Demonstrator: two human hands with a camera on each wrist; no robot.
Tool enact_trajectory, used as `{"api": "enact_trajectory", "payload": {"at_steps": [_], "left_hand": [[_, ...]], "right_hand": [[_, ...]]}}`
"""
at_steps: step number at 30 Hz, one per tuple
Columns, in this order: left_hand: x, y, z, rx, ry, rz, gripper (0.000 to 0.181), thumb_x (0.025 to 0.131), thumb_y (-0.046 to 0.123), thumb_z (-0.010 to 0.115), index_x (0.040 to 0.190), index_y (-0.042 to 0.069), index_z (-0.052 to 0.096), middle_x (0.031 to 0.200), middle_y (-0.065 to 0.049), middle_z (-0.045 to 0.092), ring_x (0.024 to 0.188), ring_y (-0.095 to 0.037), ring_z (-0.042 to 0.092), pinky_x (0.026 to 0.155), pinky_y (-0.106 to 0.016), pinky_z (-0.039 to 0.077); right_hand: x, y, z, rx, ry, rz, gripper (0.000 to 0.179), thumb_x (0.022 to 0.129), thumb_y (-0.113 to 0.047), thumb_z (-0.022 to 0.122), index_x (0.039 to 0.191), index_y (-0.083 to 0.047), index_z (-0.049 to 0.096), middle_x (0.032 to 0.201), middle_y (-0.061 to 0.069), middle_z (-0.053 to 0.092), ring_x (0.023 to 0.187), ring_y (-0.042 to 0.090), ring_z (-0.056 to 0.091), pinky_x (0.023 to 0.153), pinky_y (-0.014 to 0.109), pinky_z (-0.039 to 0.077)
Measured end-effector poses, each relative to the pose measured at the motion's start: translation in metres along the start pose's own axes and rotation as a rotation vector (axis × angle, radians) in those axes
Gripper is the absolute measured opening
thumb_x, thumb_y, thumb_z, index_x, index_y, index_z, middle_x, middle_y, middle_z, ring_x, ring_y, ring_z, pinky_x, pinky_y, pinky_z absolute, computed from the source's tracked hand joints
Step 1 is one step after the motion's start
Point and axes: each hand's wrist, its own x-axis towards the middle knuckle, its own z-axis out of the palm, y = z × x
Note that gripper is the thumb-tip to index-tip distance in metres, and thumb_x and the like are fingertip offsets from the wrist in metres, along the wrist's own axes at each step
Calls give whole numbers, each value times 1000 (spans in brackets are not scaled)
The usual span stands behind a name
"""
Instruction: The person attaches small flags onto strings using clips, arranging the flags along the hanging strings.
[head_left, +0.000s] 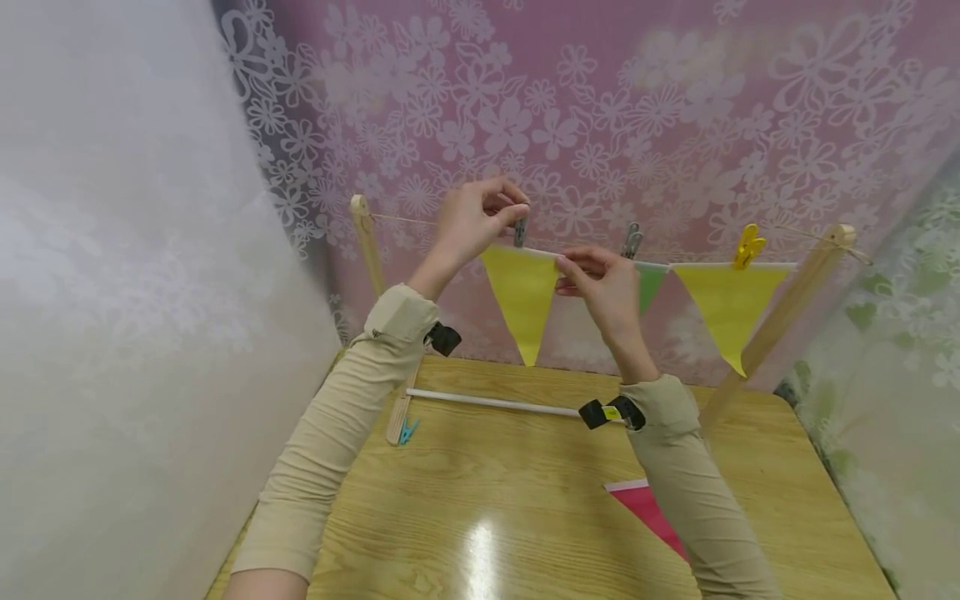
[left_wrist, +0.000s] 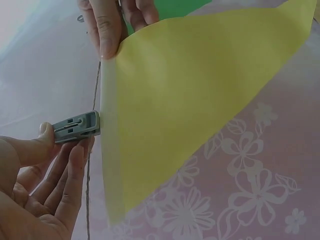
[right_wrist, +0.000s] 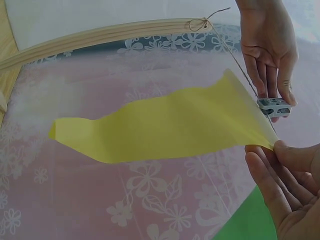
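My left hand [head_left: 480, 218] pinches a grey clothespin [left_wrist: 77, 127] between thumb and fingers. The pin's tip sits right at the white top edge of a yellow triangular pennant [head_left: 522, 296], beside the twine [left_wrist: 90, 175]. With thumb and fingers my right hand [head_left: 603, 287] pinches that pennant's upper right corner, and its point hangs down. Just behind my right hand a green pennant [head_left: 651, 283], partly hidden, hangs under another grey clothespin [head_left: 632, 240]. Farther right, a yellow clothespin [head_left: 748, 247] holds a second yellow pennant [head_left: 731, 308] on the line.
The twine runs between a left wooden post [head_left: 366, 242] and a right wooden post [head_left: 795, 308]. A white rod [head_left: 495, 402] spans low between them. On the wooden table [head_left: 450, 483] lie a blue clothespin [head_left: 408, 431] and a red pennant [head_left: 651, 512], partly under my right sleeve.
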Motion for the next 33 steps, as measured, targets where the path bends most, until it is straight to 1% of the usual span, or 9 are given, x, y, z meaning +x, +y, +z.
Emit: {"api": "enact_trajectory", "payload": {"at_steps": [2, 6, 11, 17, 21, 27, 30, 33], "left_hand": [[-2, 1, 1, 9, -5, -4, 16, 96, 28, 72, 104, 15, 75, 98, -3, 77, 78, -11, 73, 70, -22, 58], [-4, 1, 2, -3, -15, -6, 16, 96, 28, 72, 105, 14, 74, 98, -3, 77, 78, -11, 73, 70, -22, 58], [-6, 1, 5, -20, -19, 11, 16, 97, 27, 71, 105, 14, 74, 97, -4, 77, 78, -13, 73, 69, -22, 58], [-9, 0, 6, -40, -34, 24, 15, 97, 25, 71, 107, 14, 73, 98, -4, 76, 81, -18, 74, 69, -23, 59], [-10, -1, 6, -45, -56, 15, 20, 99, 27, 68, 112, 12, 72, 103, -5, 75, 90, -22, 74, 69, -23, 59], [-10, -5, 7, -77, -85, -38, 32, 100, 30, 66, 125, 10, 70, 111, -7, 73, 100, -25, 71, 72, -23, 60], [-11, -6, 6, -91, -93, -40, 37, 100, 31, 67, 130, 9, 68, 115, -8, 73, 102, -25, 71, 73, -24, 60], [-11, -7, 6, -101, -95, -24, 41, 99, 31, 68, 133, 9, 66, 118, -9, 73, 102, -22, 71, 73, -24, 60]], "right_hand": [[0, 0, 0, 4, 9, -4, 28, 95, -16, 74, 109, 8, 72, 86, -2, 75, 67, 9, 72, 66, 27, 61], [0, 0, -1, 14, 24, -11, 29, 95, -16, 74, 109, 9, 72, 84, -4, 74, 66, 8, 72, 66, 27, 61], [-1, 0, -2, 33, 21, -11, 28, 95, -15, 74, 109, 10, 72, 84, -6, 74, 67, 9, 72, 66, 28, 61], [-3, 0, -3, 28, 5, -1, 28, 95, -15, 73, 110, 9, 72, 86, -3, 75, 68, 10, 72, 67, 28, 61], [-3, -1, -4, 19, 3, 1, 28, 95, -15, 73, 110, 8, 72, 86, -2, 75, 68, 11, 72, 67, 28, 61], [-4, -1, -5, 22, 3, -1, 29, 95, -16, 73, 110, 8, 72, 86, 0, 74, 67, 11, 72, 66, 28, 61], [-5, -1, -6, 29, 2, -13, 29, 95, -16, 73, 111, 8, 71, 86, 3, 75, 68, 11, 72, 67, 28, 62], [-7, 0, -8, 39, 4, -33, 29, 95, -16, 73, 112, 8, 71, 88, 9, 76, 69, 12, 73, 67, 29, 62]]}}
